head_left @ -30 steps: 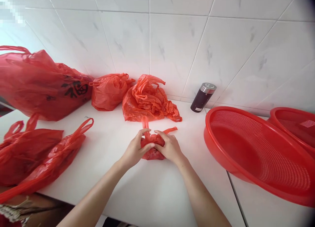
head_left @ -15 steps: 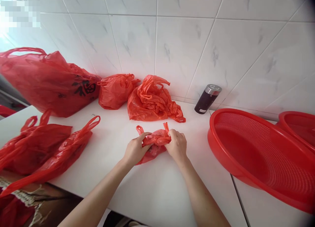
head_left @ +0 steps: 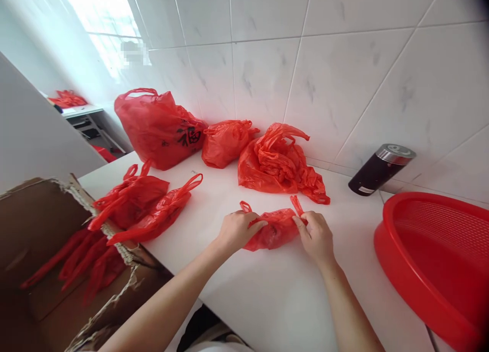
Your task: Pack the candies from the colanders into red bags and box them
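A small red plastic bag [head_left: 273, 232] with loop handles lies on the white table between my hands; dark shapes show faintly through it, too unclear to name. My left hand [head_left: 240, 229] pinches its left upper corner, beside one handle loop. At the other corner, my right hand [head_left: 315, 234] grips the bag between thumb and fingers, with the second handle sticking up past the fingertips. Behind it sits a crumpled heap of red plastic bags [head_left: 278, 161].
A torn cardboard box [head_left: 23, 209] holding red bags stands at the left, with two red bags [head_left: 137, 201] on the table's edge beside it. Fuller bags [head_left: 160, 130] line the wall. At right are a dark flask [head_left: 378, 173] and a red plastic basket [head_left: 397, 260].
The view has swung left, bringing the cardboard box into sight. My hands have moved from the bag's gathered middle out to its two corners, and its top is now stretched wider.
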`<state>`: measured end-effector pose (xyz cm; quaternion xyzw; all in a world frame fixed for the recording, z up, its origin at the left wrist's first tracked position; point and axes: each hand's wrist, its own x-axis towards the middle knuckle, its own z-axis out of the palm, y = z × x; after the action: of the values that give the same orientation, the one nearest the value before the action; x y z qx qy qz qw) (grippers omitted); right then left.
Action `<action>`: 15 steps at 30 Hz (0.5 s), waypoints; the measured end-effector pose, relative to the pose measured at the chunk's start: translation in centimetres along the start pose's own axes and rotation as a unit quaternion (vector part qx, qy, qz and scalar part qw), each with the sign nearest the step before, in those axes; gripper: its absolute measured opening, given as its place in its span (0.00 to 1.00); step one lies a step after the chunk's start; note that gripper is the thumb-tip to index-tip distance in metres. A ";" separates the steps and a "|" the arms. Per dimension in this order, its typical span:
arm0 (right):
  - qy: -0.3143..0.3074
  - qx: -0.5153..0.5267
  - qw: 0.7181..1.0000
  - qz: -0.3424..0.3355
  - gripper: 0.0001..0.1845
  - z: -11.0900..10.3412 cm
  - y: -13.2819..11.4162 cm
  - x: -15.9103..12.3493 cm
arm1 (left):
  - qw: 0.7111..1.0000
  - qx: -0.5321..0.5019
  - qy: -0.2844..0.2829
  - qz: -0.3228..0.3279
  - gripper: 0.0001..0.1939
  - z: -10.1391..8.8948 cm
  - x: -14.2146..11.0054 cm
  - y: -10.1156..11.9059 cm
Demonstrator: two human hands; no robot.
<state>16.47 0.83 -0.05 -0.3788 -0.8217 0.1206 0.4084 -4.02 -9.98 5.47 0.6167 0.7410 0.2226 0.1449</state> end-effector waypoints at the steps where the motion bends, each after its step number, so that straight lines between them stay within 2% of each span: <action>1: 0.016 -0.026 1.000 -0.008 0.18 0.2 0.2 0.0 | 1.000 0.010 -0.003 -0.001 0.22 -0.3 -0.3 -0.1; 5: 0.040 -0.060 0.997 -0.008 0.17 1.3 -0.2 0.0 | 0.999 0.033 -0.010 -0.024 0.26 -1.7 -1.4 -0.9; 9: 0.071 -0.014 0.997 -0.018 0.12 2.4 -1.9 -0.1 | 0.998 0.035 -0.006 -0.056 0.23 -3.1 -1.6 -1.3; 10: 0.073 0.003 0.997 -0.020 0.11 2.5 -2.3 -0.2 | 0.997 0.040 0.022 -0.062 0.21 -3.3 -1.6 -1.1; 12: 0.065 0.031 0.997 -0.019 0.11 2.8 -3.0 -0.4 | 0.989 0.058 0.126 -0.048 0.22 -3.4 -1.4 0.1; 14: 0.058 0.047 0.997 -0.014 0.11 2.8 -3.5 -0.6 | 0.972 0.076 0.222 0.013 0.21 -2.8 -1.2 1.8; 15: 0.058 0.055 0.997 -0.010 0.12 2.8 -3.7 -0.7 | 0.970 0.079 0.225 0.049 0.20 -2.3 -1.1 2.7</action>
<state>12.70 -1.90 -0.39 -0.3534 -0.7928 0.1395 0.4766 -2.64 -10.99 8.74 0.5959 0.7387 0.3031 -0.0857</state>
